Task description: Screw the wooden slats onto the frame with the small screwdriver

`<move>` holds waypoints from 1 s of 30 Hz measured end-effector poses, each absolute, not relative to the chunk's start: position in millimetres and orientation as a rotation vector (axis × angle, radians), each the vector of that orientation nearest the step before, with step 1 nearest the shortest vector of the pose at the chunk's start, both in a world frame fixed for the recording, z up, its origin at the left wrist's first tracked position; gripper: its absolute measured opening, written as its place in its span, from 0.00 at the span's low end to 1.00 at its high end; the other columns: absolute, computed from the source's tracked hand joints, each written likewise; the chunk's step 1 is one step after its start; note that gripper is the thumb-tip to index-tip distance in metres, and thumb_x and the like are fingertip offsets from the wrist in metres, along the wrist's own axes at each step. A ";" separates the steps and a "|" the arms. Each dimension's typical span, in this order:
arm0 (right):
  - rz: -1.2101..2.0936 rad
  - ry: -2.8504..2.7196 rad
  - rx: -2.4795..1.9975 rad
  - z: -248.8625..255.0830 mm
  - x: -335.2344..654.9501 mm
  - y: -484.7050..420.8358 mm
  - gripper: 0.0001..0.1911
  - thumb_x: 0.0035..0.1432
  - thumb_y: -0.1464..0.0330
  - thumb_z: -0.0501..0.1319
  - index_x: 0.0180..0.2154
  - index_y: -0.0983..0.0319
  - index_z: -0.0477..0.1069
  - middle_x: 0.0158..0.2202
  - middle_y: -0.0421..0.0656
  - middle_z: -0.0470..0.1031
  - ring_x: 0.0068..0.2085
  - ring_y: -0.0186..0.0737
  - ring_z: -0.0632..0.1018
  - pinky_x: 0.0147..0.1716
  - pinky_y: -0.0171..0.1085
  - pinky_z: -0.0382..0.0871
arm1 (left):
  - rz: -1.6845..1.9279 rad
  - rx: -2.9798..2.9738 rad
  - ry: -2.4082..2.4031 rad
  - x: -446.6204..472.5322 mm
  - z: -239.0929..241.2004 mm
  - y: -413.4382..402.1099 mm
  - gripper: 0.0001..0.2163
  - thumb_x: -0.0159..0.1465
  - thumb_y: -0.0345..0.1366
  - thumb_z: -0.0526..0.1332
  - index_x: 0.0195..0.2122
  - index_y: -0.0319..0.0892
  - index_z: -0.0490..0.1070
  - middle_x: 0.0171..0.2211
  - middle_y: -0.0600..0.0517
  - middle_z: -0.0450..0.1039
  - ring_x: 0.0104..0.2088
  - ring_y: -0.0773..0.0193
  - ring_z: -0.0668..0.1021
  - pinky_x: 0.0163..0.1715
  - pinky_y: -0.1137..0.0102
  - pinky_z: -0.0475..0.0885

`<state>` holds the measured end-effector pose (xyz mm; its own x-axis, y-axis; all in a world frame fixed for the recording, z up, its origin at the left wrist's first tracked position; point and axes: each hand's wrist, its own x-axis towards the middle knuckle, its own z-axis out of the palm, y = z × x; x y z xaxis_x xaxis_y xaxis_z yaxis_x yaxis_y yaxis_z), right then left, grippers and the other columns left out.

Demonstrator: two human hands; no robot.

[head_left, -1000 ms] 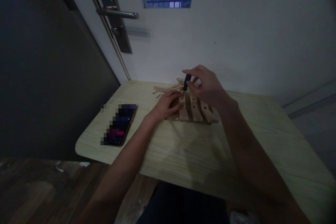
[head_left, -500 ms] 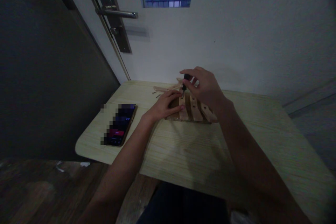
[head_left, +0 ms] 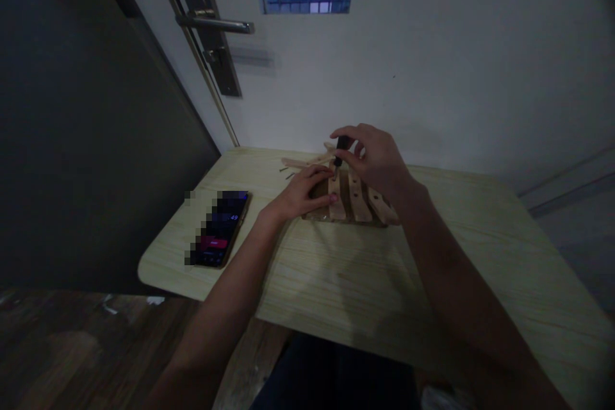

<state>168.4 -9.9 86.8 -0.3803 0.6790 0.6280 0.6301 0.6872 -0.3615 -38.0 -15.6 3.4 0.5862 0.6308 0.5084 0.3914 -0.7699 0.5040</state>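
Observation:
My right hand [head_left: 379, 152] grips the black handle of a small screwdriver [head_left: 341, 148] between thumb and fingers. The tool stands nearly upright, its tip down at the upper part of a pale wooden piece [head_left: 337, 205]. With thumb and fingers, my left hand [head_left: 302, 193] presses on that same piece from the left. It lies across a brown wooden board [head_left: 319, 189]. Two similar pieces with dark holes lie to its right: a middle wooden piece [head_left: 358, 202] and a right wooden piece [head_left: 382, 207], partly behind my right wrist. Whether a screw sits under the tip I cannot tell.
Loose wooden strips [head_left: 300, 162] and a few thin screws [head_left: 290, 176] lie behind my left hand. A phone [head_left: 221, 230] rests at the left of the pale table [head_left: 307, 275]. A white door [head_left: 408, 64] with a metal handle [head_left: 216, 25] rises just behind the table.
Almost nothing differs. The screwdriver handle and the fingers of my right hand have shifted very slightly; my left hand keeps its place on the wooden piece.

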 end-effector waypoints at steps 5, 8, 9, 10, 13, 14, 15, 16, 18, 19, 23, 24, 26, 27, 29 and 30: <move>0.136 -2.088 -0.963 86.7 168.5 -12.2 0.19 0.58 0.72 0.58 0.51 0.60 0.76 0.47 0.48 0.80 0.35 0.40 0.78 0.38 0.41 0.74 | 0.987 2.481 0.829 -38.4 2.7 -15.2 0.25 0.67 0.55 0.61 0.59 0.45 0.70 0.59 0.40 0.69 0.60 0.46 0.73 0.62 0.48 0.69; 0.236 -2.103 -0.946 90.7 167.5 -14.8 0.17 0.57 0.73 0.59 0.47 0.61 0.77 0.43 0.45 0.81 0.32 0.38 0.78 0.36 0.39 0.74 | 0.992 2.473 0.830 -38.6 3.3 -16.0 0.25 0.67 0.55 0.61 0.59 0.44 0.70 0.59 0.40 0.69 0.60 0.47 0.73 0.62 0.49 0.69; 0.245 -2.103 -0.948 91.9 167.2 -15.2 0.15 0.56 0.73 0.60 0.46 0.61 0.77 0.40 0.44 0.81 0.31 0.37 0.77 0.36 0.38 0.73 | 0.994 2.469 0.833 -38.5 3.5 -16.3 0.25 0.67 0.55 0.61 0.59 0.44 0.71 0.59 0.40 0.69 0.60 0.46 0.73 0.62 0.49 0.69; 0.238 -2.098 -0.952 92.7 166.9 -15.2 0.15 0.56 0.72 0.61 0.46 0.61 0.77 0.38 0.43 0.81 0.29 0.36 0.76 0.36 0.38 0.72 | 0.993 2.466 0.837 -38.4 3.8 -16.6 0.25 0.67 0.55 0.62 0.59 0.44 0.71 0.59 0.40 0.69 0.60 0.46 0.73 0.62 0.48 0.69; 0.146 -2.077 -0.952 91.8 166.1 -12.9 0.14 0.56 0.70 0.65 0.46 0.61 0.77 0.34 0.41 0.78 0.29 0.36 0.75 0.35 0.38 0.70 | 0.981 2.463 0.845 -38.0 4.4 -16.7 0.25 0.67 0.55 0.62 0.59 0.44 0.70 0.59 0.40 0.69 0.60 0.46 0.73 0.62 0.48 0.68; 0.107 -2.075 -0.954 90.6 165.8 -11.7 0.13 0.57 0.68 0.66 0.45 0.61 0.77 0.33 0.41 0.77 0.30 0.37 0.75 0.36 0.38 0.69 | 0.976 2.464 0.844 -37.8 4.4 -16.5 0.26 0.67 0.55 0.61 0.59 0.44 0.70 0.59 0.40 0.69 0.60 0.46 0.73 0.63 0.48 0.68; 0.075 -2.079 -0.960 89.1 165.6 -10.5 0.11 0.58 0.66 0.66 0.44 0.60 0.77 0.33 0.41 0.77 0.31 0.38 0.75 0.36 0.38 0.68 | 0.973 2.465 0.843 -37.6 4.4 -16.3 0.26 0.67 0.56 0.61 0.59 0.44 0.70 0.59 0.40 0.69 0.61 0.46 0.72 0.63 0.48 0.68; 0.053 -2.088 -0.969 87.5 165.4 -9.4 0.09 0.59 0.65 0.66 0.42 0.60 0.77 0.32 0.41 0.76 0.32 0.38 0.75 0.36 0.38 0.68 | 0.972 2.466 0.843 -37.5 4.2 -16.1 0.26 0.67 0.56 0.61 0.60 0.44 0.70 0.59 0.40 0.69 0.61 0.46 0.72 0.63 0.48 0.68; 0.038 -2.105 -0.989 84.7 165.3 -8.5 0.09 0.61 0.63 0.65 0.41 0.60 0.77 0.33 0.42 0.76 0.33 0.40 0.76 0.37 0.38 0.68 | 0.976 2.465 0.843 -37.4 3.7 -15.8 0.26 0.67 0.56 0.61 0.59 0.44 0.70 0.59 0.40 0.69 0.61 0.46 0.72 0.63 0.48 0.67; 0.038 -2.108 -0.997 83.6 165.3 -8.7 0.10 0.62 0.63 0.65 0.43 0.60 0.78 0.34 0.43 0.77 0.34 0.40 0.76 0.38 0.39 0.68 | 0.981 2.463 0.841 -37.4 3.4 -15.7 0.26 0.68 0.56 0.61 0.59 0.44 0.70 0.59 0.40 0.69 0.61 0.47 0.72 0.63 0.48 0.68; 0.050 -2.096 -0.988 82.0 165.7 -12.3 0.18 0.62 0.68 0.60 0.53 0.61 0.75 0.45 0.48 0.79 0.36 0.41 0.77 0.40 0.42 0.71 | 0.991 2.461 0.829 -37.6 3.1 -15.8 0.25 0.68 0.55 0.61 0.59 0.45 0.70 0.59 0.41 0.69 0.60 0.47 0.73 0.62 0.49 0.68; 0.064 -2.099 -0.981 82.3 165.7 -13.3 0.19 0.62 0.69 0.58 0.54 0.61 0.75 0.47 0.48 0.79 0.36 0.41 0.78 0.41 0.42 0.72 | 0.994 2.465 0.826 -37.6 3.3 -15.9 0.25 0.68 0.54 0.61 0.59 0.45 0.70 0.59 0.41 0.69 0.60 0.47 0.73 0.62 0.49 0.68; 0.097 -2.109 -0.972 83.7 165.3 -14.5 0.20 0.62 0.71 0.56 0.54 0.61 0.75 0.47 0.48 0.80 0.37 0.41 0.78 0.41 0.42 0.72 | 0.999 2.473 0.821 -37.6 3.4 -15.8 0.25 0.68 0.55 0.61 0.59 0.45 0.71 0.59 0.40 0.69 0.60 0.47 0.73 0.62 0.48 0.68; 0.110 -2.111 -0.976 84.6 165.1 -14.7 0.19 0.62 0.71 0.56 0.53 0.61 0.76 0.46 0.47 0.81 0.36 0.40 0.78 0.41 0.41 0.72 | 1.003 2.475 0.820 -37.6 3.4 -15.7 0.25 0.68 0.55 0.61 0.59 0.44 0.71 0.59 0.40 0.70 0.60 0.47 0.73 0.62 0.48 0.69; 0.116 -2.104 -1.000 86.8 164.5 -14.9 0.17 0.61 0.70 0.58 0.50 0.61 0.76 0.40 0.45 0.81 0.32 0.39 0.76 0.39 0.40 0.71 | 1.006 2.475 0.820 -37.6 3.1 -15.5 0.26 0.68 0.55 0.61 0.59 0.43 0.70 0.59 0.40 0.70 0.60 0.47 0.73 0.62 0.48 0.69; 0.111 -2.095 -1.016 87.9 164.3 -15.0 0.15 0.61 0.69 0.59 0.49 0.61 0.76 0.38 0.44 0.80 0.31 0.38 0.75 0.38 0.40 0.70 | 1.005 2.474 0.822 -37.6 2.9 -15.3 0.26 0.68 0.56 0.61 0.59 0.43 0.70 0.59 0.40 0.69 0.60 0.47 0.73 0.62 0.48 0.69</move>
<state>164.3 -15.0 87.9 -0.3684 0.6962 0.6161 0.6275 0.6752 -0.3877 -37.6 -15.3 2.9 0.5810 0.6278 0.5180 0.3830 -0.7724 0.5066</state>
